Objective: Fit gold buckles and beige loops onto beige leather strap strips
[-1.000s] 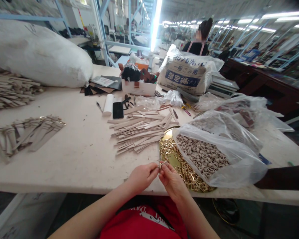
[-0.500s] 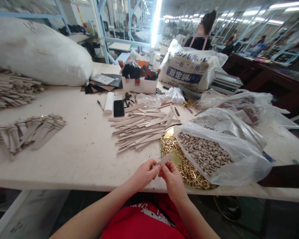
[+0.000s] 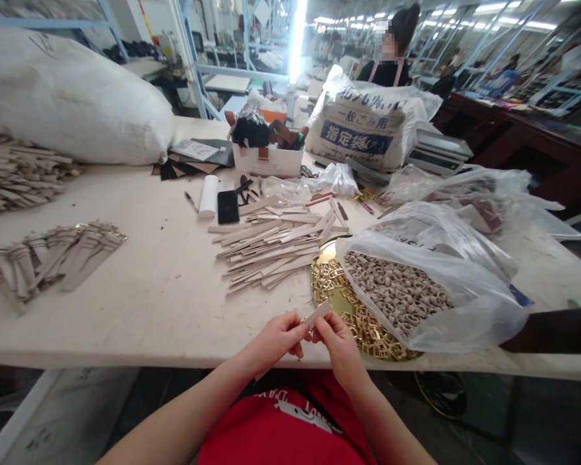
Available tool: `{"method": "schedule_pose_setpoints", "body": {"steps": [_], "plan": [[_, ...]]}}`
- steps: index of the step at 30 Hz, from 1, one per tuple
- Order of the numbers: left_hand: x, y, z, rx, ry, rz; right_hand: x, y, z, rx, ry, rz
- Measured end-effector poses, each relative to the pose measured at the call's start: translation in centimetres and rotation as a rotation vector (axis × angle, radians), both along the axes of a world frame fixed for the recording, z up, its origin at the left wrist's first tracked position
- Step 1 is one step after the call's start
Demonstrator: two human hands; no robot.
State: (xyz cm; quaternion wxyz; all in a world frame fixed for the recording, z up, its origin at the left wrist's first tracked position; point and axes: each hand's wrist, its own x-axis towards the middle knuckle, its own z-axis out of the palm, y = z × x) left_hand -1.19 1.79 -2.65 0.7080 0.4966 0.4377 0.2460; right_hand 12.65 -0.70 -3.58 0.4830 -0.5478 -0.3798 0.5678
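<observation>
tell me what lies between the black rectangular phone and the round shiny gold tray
In the head view, a loose pile of flat, narrow beige strips lies between the black phone and the gold tray.

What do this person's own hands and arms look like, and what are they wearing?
The left hand and right hand are ungloved. The forearms show no sleeves, watch or bracelet. Below them is a red garment with white print.
</observation>
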Motion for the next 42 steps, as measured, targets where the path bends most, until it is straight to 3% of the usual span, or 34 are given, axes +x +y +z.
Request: {"method": "schedule_pose_setpoints", "body": {"steps": [5,11,14,17,19,21,26,31,34,36,37,39,42], "plan": [[-0.2,0.0,-0.5,-0.049,-0.001,-0.025,0.0,-0.3,-0.2,-0.061,0.112,0.044],[-0.4,0.0,-0.5,-0.042,0.051,-0.008,0.0,-0.5,-0.3,0.022,-0.141,0.076],[-0.2,-0.1,-0.2,-0.045,0.121,0.004,-0.1,-0.8,-0.7,0.219,-0.39,0.025],[0.0,-0.3,-0.2,0.129,0.247,0.054,-0.2,-1.2,-1.0,0.434,-0.645,-0.027],[0.1,-0.5,-0.4,0.278,0.327,0.095,-0.2,-1.3,-1.0,0.486,-0.703,-0.019],[0.0,-0.5,-0.8,0.326,0.359,0.092,0.0,-1.1,-0.9,0.492,-0.71,-0.003],[-0.4,0.1,-1.3,0.244,0.274,-0.032,0.3,-0.5,-0.3,0.454,-0.698,0.047],[0.0,0.7,-1.3,0.081,0.175,0.03,0.8,-0.3,1.2,0.457,-0.652,0.193],[0.2,0.8,-1.0,0.11,0.071,-0.025,3.6,1.0,2.0,0.452,-0.646,0.269],[0.2,0.9,-0.8,0.139,0.081,-0.094,6.8,2.9,2.1,0.413,-0.729,0.111],[0.2,0.9,-0.8,0.145,0.103,-0.109,8.6,4.1,1.9,0.358,-0.854,-0.005],[0.3,1.0,-0.8,0.147,0.144,-0.095,12.0,6.6,1.2,0.16,-1.259,-0.073],[0.6,1.0,-0.8,0.151,0.158,-0.073,15.2,9.5,-0.3,0.038,-1.392,-0.119]]}}
